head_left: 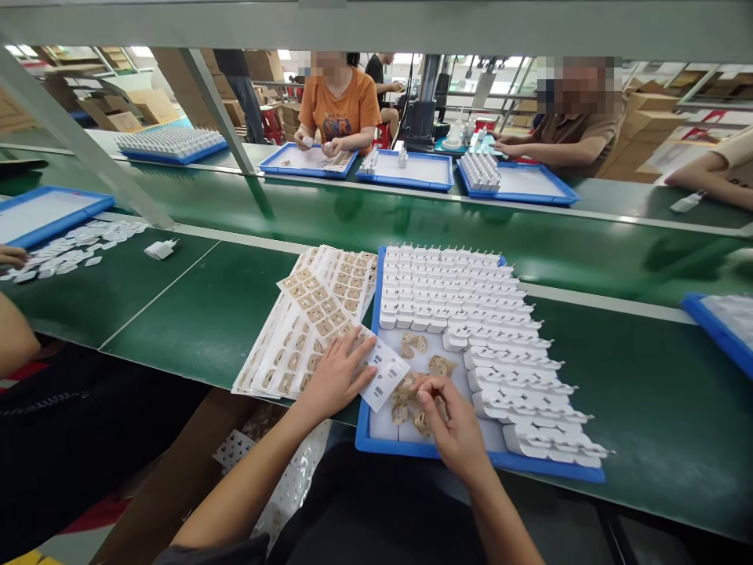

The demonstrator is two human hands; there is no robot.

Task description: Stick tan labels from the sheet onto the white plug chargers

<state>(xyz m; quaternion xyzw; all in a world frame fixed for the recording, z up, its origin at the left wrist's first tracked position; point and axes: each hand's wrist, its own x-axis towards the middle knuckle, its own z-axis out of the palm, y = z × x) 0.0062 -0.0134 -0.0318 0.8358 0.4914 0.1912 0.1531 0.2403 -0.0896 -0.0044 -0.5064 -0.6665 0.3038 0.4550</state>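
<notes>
Pressing flat, your left hand (338, 373) pins a small white punched label sheet (385, 375) across the near-left rim of the blue plastic tray (471, 463), fingers spread, gripping nothing. Your right hand (450, 420) pinches into loose tan peeled stickers (412, 396) just right of that sheet; what its curled fingertips grasp, you cannot tell. White plug adapters (471, 306) fill the tray's far and right sides.

Left hand (336, 375) presses label sheet (382, 369); right hand (452, 420) pinches tan stickers (409, 396) in blue tray (376, 439).
</notes>
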